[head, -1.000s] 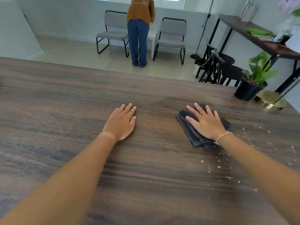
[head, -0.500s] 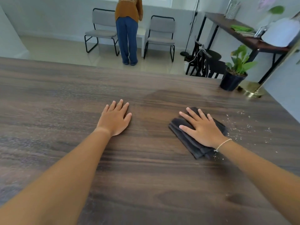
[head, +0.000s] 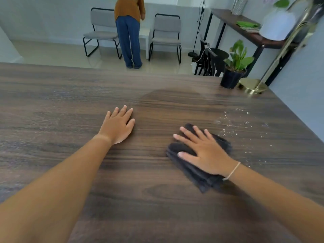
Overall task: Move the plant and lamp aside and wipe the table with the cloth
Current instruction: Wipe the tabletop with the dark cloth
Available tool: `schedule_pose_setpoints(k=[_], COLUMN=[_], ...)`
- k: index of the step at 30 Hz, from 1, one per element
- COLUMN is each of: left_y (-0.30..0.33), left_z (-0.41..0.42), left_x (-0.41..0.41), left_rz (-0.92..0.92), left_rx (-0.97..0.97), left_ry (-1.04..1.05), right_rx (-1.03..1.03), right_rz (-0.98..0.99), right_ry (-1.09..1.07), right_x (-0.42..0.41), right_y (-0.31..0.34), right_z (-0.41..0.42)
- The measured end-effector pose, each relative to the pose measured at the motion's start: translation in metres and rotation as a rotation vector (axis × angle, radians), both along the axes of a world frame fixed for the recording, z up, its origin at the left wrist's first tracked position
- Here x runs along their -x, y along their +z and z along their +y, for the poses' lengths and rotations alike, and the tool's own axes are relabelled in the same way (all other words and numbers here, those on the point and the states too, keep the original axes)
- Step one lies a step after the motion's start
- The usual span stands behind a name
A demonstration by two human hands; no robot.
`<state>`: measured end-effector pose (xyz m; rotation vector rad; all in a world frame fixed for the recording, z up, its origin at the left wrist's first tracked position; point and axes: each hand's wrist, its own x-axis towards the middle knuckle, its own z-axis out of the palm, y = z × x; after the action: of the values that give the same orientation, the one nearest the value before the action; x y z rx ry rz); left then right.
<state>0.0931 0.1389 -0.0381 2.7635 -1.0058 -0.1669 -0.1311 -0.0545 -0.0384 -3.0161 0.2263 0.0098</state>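
Setting, as we read it: an office-like waiting or meeting room. We count a large dark wood-grain table (head: pixel 157 199); two grey padded chairs (head: pixel 100 30) on black frames by the far wall; pale tiled floor (head: pixel 52 51); a narrow console table (head: pixel 245 30) far right; a potted plant (head: pixel 235 67); a brass lamp (head: pixel 254 86).

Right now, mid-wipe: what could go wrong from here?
1. The crumbs lie right of the cloth; a rightward sweep could push them off the table edge.
2. The plant and lamp stand at the far right corner, so a long stroke may knock them.
3. The right hand only presses flat, so the cloth could slip.
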Motion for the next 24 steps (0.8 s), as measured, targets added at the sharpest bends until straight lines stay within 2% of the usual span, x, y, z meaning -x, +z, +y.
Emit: schedule_pose_setpoints(k=[4,6,7,9,12,14,17,20,22,24], left_y=[0.002,-0.001,-0.003,-0.005,-0.002,0.001,0.001,-0.003,-0.004,-0.003], left_z=[-0.022,-0.029,-0.032,-0.033,-0.03,-0.025,-0.018,-0.005,0.001,0.005], left_x=[0.031,0.046,0.052,0.062,0.073,0.082,0.1,0.115,0.121,0.123], left_rz=[0.01,0.007,-0.001,-0.028,-0.043,-0.03,-0.012,-0.014,-0.026,-0.027], left_rx=[0.042,0.027,0.015,-0.014,-0.033,-0.04,-0.041,-0.036,-0.037,-0.048], left_ry=[-0.046,-0.053,-0.054,-0.049,-0.022,-0.01,-0.014,-0.017,-0.027,-0.038], right_rx=[-0.044,-0.066,-0.076,-0.088,-0.063,-0.068,-0.022,-0.043,-0.073,-0.085], right_rz=[0.08,0.081,0.078,0.059,-0.041,-0.054,-0.044,0.05,0.074,0.071], right_ry=[-0.4,-0.486,-0.455,-0.261,0.026,0.072,-0.034,-0.274,-0.411,-0.436], right_x=[-0.001,-0.018,-0.023,-0.019,0.029,0.065,0.096,0.081,0.056,0.038], right_y=[0.001,0.0,0.0,-0.003,-0.002,-0.001,-0.001,0.0,0.0,0.0], right_z=[-0.082,-0.079,-0.066,-0.019,0.042,0.038,-0.005,-0.045,-0.045,-0.021])
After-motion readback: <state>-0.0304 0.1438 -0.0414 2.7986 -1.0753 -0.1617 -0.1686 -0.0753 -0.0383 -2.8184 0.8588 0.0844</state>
